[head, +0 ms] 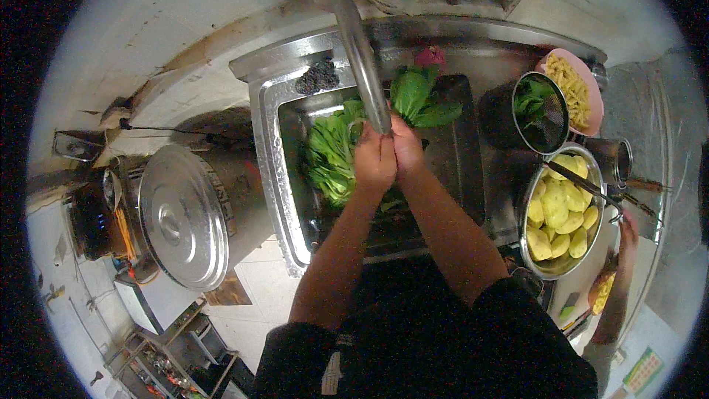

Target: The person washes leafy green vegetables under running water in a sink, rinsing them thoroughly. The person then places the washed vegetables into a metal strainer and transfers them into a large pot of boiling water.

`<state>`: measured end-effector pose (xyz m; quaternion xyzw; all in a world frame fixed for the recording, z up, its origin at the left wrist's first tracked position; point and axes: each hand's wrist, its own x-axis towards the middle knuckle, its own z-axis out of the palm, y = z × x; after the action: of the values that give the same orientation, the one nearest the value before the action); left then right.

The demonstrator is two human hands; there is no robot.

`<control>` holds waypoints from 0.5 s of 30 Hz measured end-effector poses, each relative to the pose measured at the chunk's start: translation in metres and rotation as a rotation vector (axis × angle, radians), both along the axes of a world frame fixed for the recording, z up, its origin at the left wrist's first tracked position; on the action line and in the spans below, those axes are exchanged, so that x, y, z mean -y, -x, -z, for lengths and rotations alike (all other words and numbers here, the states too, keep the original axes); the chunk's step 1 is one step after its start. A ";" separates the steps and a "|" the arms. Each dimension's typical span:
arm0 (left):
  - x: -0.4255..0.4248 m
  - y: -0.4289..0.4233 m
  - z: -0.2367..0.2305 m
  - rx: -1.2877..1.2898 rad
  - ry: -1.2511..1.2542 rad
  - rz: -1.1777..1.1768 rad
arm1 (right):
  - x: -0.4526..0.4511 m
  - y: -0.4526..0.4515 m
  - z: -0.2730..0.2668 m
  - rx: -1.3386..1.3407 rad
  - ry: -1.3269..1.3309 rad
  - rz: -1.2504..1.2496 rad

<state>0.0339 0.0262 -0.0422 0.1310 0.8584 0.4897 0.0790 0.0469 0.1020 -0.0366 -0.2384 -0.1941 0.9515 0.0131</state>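
My left hand (374, 162) and my right hand (407, 147) are pressed together over the stainless steel sink basin (446, 177), under the end of a metal faucet spout (359, 58). From the far side of my right hand stick out the broad leaves of a bunch of leafy greens (412, 97), its base apparently in my grip. The spout and knuckles hide the fingers of my left hand. Just left of it, a pile of bok choy (331, 158) fills that side of the basin.
A dark scouring pad (318, 76) lies on the sink ledge. Rightward are a mesh strainer (540, 116) with greens, a pink bowl (594, 102) of cut pieces, and a metal bowl (527, 233) of peeled potatoes with tongs across it. Another person's hand (628, 230) is beyond. A lidded steel pot (185, 221) stands left.
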 end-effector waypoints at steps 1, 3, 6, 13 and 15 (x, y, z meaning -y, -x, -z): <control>0.001 0.000 0.000 -0.059 0.041 0.015 | 0.001 0.001 -0.001 -0.027 -0.034 0.059; 0.001 0.002 -0.003 -0.059 -0.068 -0.126 | 0.005 0.000 -0.004 -0.011 -0.087 0.055; -0.006 0.020 -0.011 0.076 -0.460 -0.373 | 0.014 -0.006 -0.013 0.148 -0.231 0.121; -0.017 0.003 -0.037 0.207 -0.421 -0.300 | 0.011 -0.002 -0.027 0.111 -0.217 0.149; -0.015 0.004 -0.037 0.235 -0.401 -0.276 | 0.011 -0.001 -0.028 0.136 -0.246 0.120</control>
<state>0.0301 0.0407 -0.0049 -0.0320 0.7389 0.6679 0.0830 0.0482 0.0912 -0.0085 -0.3101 -0.2951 0.8997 0.0858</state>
